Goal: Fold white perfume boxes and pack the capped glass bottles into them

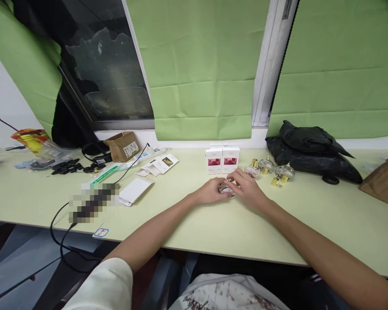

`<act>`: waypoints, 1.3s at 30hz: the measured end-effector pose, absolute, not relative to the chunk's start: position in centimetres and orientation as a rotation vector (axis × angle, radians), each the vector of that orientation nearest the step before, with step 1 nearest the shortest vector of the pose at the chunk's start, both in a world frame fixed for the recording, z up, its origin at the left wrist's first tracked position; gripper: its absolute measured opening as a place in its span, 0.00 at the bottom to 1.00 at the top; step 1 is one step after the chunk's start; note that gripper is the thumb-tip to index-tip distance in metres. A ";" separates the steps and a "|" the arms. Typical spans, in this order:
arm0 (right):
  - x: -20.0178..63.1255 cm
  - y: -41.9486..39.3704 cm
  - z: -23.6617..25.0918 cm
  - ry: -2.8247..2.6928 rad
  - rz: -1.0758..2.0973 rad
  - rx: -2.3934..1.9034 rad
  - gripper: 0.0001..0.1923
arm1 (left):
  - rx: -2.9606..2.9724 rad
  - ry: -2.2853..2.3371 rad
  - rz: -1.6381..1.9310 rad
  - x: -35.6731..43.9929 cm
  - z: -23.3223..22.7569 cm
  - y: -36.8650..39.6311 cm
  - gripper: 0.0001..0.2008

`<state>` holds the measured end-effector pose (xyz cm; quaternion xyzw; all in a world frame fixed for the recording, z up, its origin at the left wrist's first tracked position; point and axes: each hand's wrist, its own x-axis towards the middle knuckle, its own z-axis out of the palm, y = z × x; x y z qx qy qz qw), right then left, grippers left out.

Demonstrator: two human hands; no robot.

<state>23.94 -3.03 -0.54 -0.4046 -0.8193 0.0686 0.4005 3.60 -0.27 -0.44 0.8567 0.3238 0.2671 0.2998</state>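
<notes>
A small round glass perfume bottle point(225, 188) stands on the pale table, held around its side by my left hand point(211, 191). My right hand point(248, 190) is closed at the top of the same bottle, its fingers bent over the neck; whatever they pinch there is hidden. Just right of my hands are several similar perfume bottles: one with a gold cap point(253, 170), and two behind and beside it without tall caps, a rear bottle point(265, 164) and a right bottle point(285, 173). Loose gold caps point(274, 182) lie near them.
White boxes with pink flower pictures point(214, 161) stand behind my hands. To the left are flattened cartons point(160, 165), a white card point(137, 189), a brown box point(122, 147) and a black cable point(56, 215). A black plastic bag point(310, 150) and brown package point(384, 181) sit right.
</notes>
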 end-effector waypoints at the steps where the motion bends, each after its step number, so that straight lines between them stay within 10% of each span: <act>1: 24.1 -3.0 -0.5 -2.080 0.176 -1.039 0.10 | 2.279 0.877 0.709 3.5 -0.4 -0.2 0.17; 39: 24.1 -2.4 0.8 -2.274 0.232 -1.165 0.17 | 2.135 0.745 0.642 3.6 -0.4 0.1 0.22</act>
